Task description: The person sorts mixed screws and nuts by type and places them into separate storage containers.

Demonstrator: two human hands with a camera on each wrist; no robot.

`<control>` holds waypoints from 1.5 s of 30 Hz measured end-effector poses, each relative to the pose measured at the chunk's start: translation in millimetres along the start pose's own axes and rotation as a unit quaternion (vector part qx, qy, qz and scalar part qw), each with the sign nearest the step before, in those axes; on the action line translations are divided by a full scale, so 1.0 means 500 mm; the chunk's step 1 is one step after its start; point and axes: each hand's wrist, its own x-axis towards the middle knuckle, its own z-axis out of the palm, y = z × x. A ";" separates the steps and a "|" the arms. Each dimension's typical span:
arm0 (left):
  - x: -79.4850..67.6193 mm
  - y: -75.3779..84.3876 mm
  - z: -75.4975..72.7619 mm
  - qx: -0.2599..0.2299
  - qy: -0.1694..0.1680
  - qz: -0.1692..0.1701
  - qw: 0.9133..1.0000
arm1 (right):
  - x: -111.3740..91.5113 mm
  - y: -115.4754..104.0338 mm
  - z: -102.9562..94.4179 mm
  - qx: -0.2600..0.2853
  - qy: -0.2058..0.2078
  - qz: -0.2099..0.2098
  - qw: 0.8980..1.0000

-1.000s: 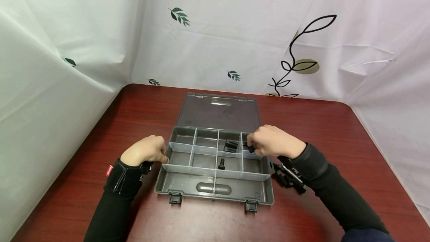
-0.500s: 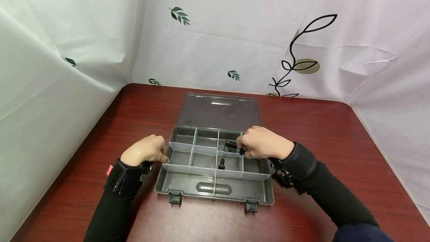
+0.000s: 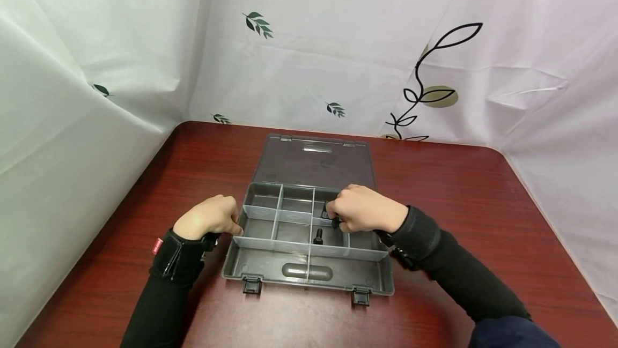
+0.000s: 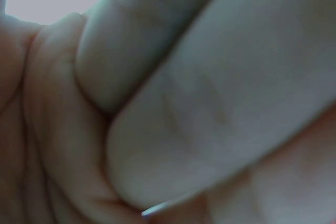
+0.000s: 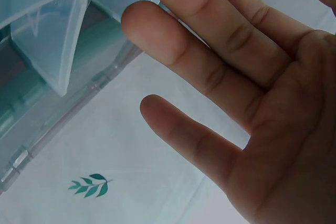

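A grey plastic organizer box [image 3: 309, 286] lies on the table with its lid folded back. My left hand [image 3: 210, 218] grips its left wall; in the left wrist view the curled fingers [image 4: 210, 93] fill the picture. My right hand [image 3: 364, 208] pinches a small black bolt [image 3: 335, 222] over the divider at the front of the third back compartment. Its lower fingers [image 5: 184, 135] extend loosely in the right wrist view, where the pinching fingertips are out of sight. One black bolt [image 3: 318, 236] stands in the middle-row compartment just below. Black pieces [image 3: 325, 210] behind the right fingers are partly hidden.
The see-through lid [image 3: 314, 160] lies flat behind the box. More black pieces [image 3: 404, 258] lie on the table right of the box, partly covered by the right wrist. Two latches [image 3: 360, 297] hang at the box's front. White patterned cloth [image 3: 299, 58] surrounds the table.
My right hand has moved left and slightly toward me, from the back right compartment to the third one, carrying the black bolt. My left hand has stayed on the box.
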 end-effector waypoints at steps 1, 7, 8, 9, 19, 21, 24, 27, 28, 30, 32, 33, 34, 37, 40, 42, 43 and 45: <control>0.000 0.000 0.000 0.000 0.000 0.000 1.000 | 0.003 -0.001 0.001 -0.004 -0.001 -0.002 1.000; -0.001 -0.001 0.001 0.002 0.001 0.002 1.000 | 0.013 -0.009 0.001 -0.005 -0.005 -0.010 1.000; -0.001 -0.001 0.001 0.002 0.002 0.002 1.000 | 0.013 -0.010 0.001 -0.004 -0.005 -0.011 1.000; -0.001 -0.001 0.001 0.002 0.003 0.003 1.000 | 0.014 -0.010 0.001 -0.004 -0.003 -0.012 1.000; -0.001 0.000 -0.001 0.002 0.003 0.006 1.000 | 0.019 -0.014 0.000 -0.003 0.009 -0.027 1.000; -0.001 0.000 -0.001 0.002 0.003 0.006 1.000 | 0.020 -0.014 0.000 -0.002 0.010 -0.031 0.999; -0.001 0.001 -0.002 0.001 0.003 0.005 1.000 | 0.020 -0.014 0.001 -0.003 0.010 -0.032 0.999; -0.001 0.001 -0.002 0.002 0.002 0.004 1.000 | 0.020 -0.015 0.001 -0.006 0.006 -0.025 1.000; -0.001 0.001 -0.003 0.002 0.002 0.005 1.000 | 0.018 -0.016 0.000 -0.008 0.001 -0.019 1.000; 0.000 0.001 -0.002 0.002 0.001 0.004 1.000 | 0.015 -0.018 -0.002 -0.012 -0.012 -0.003 1.000; 0.000 0.002 -0.002 0.002 0.000 0.003 1.000 | 0.011 -0.020 -0.005 -0.016 -0.026 0.017 0.999; -0.001 0.002 -0.003 0.003 0.000 0.003 1.000 | 0.009 -0.021 -0.007 -0.019 -0.033 0.026 0.999; -0.001 0.003 -0.003 0.002 0.000 0.003 1.000 | 0.007 -0.021 -0.008 -0.021 -0.039 0.033 0.998; -0.001 0.002 -0.002 0.003 0.000 0.000 1.000 | 0.004 -0.021 -0.010 -0.024 -0.044 0.040 0.998; -0.001 0.002 -0.002 0.005 -0.001 -0.001 1.000 | 0.004 -0.020 -0.009 -0.025 -0.046 0.041 0.998; -0.001 0.001 -0.002 0.006 -0.001 -0.001 1.000 | 0.003 -0.019 -0.009 -0.023 -0.046 0.041 0.998; 0.000 0.001 -0.002 0.006 -0.002 -0.002 1.000 | 0.002 -0.018 -0.009 -0.023 -0.045 0.041 0.998; 0.000 0.001 -0.001 0.006 -0.001 0.000 1.000 | -0.001 -0.016 -0.009 -0.021 -0.041 0.040 0.998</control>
